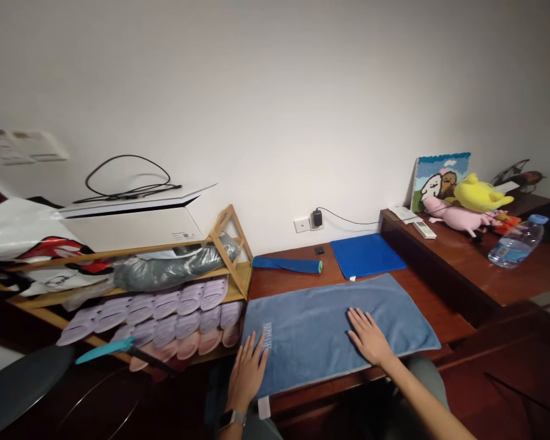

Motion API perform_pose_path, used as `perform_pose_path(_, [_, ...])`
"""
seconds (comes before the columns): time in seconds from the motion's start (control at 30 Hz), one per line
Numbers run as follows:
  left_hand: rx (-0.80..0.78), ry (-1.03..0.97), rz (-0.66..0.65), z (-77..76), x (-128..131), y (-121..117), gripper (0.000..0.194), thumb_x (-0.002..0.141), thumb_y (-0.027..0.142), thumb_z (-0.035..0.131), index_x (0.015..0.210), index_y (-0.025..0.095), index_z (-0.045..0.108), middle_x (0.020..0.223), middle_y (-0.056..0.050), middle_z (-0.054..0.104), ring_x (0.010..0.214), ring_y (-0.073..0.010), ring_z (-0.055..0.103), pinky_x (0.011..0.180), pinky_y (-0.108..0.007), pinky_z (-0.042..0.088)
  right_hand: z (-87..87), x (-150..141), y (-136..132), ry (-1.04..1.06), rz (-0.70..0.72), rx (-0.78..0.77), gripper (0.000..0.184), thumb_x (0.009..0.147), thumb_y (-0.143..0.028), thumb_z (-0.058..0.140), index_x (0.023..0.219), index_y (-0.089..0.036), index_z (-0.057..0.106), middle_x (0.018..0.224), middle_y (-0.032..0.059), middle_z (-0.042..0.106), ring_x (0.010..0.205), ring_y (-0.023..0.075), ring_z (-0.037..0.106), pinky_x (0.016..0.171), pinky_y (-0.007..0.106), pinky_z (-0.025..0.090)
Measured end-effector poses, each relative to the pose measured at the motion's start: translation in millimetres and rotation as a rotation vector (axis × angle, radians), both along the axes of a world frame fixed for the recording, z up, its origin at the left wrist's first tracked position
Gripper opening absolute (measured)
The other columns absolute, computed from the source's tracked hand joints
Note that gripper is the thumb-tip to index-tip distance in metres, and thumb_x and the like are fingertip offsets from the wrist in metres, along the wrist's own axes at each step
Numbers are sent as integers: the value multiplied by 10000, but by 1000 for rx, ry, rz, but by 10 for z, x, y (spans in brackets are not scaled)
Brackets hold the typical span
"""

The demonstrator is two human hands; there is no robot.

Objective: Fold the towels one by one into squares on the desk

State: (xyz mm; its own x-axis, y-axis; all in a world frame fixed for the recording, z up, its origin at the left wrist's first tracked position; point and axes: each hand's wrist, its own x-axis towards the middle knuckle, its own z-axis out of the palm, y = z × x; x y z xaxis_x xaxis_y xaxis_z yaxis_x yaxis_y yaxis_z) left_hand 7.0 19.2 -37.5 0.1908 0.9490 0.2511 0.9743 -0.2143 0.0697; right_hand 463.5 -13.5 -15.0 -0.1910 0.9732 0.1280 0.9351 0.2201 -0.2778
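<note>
Behind a dark reddish-brown wooden desk (279, 282) rises a plain white wall (266, 110), with a black plug-in charger (318, 217) in its socket. On the desk, along its near edge, a greyish-blue rectangular fabric towel (311, 330) lies spread out flat, with pale lettering near its left end. My left hand (248, 370), with a watch (233, 419) at the wrist, rests open on the towel's left end beside that lettering; my right hand (368, 336) lies palm down farther right, fingers spread, and neither hand grips anything. Just beyond the towel are a bright blue flat folded cloth (368, 255) and, to its left, a narrow dark blue rolled cloth (288, 264). Left of the desk, a light wooden rack (242, 278) holds rows of lavender plastic slippers (190, 299). On a higher surface at right, a clear plastic bottle (516, 244) with a blue cap stands near a pink plush toy (456, 217) and a yellow plush toy (479, 194)
</note>
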Motion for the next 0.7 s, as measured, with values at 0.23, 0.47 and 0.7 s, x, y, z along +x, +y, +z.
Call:
perform_pose_path(0.23, [29,-5,-8,-4,-5,9,584,1053,491,349,1576,256,455,1669,-95,407,1535,-261,387,1253,-509,335,-97,730,-26,35,-196,40,693,1071,-550,195,1663,-196,258,1709,63,288,1591,233,223,1295,476,224])
perform_pose_path(0.47, [41,-39,-7,9,-11,10,560,1051,450,358,1558,248,485,1652,-89,442,1526,-252,403,1253,-487,348,-211,1181,-51,-27,-392,-56,758,1032,-562,175,1636,-133,338,1688,92,338,1579,268,262,1287,488,230])
perform_pose_path(0.7, [55,-38,-6,39,-16,5,557,1048,442,336,1532,241,525,1616,-85,496,1501,-258,446,1248,-498,359,-322,1505,-222,-65,-447,-44,759,1018,-551,196,1614,-121,386,1672,91,364,1569,294,287,1278,517,247])
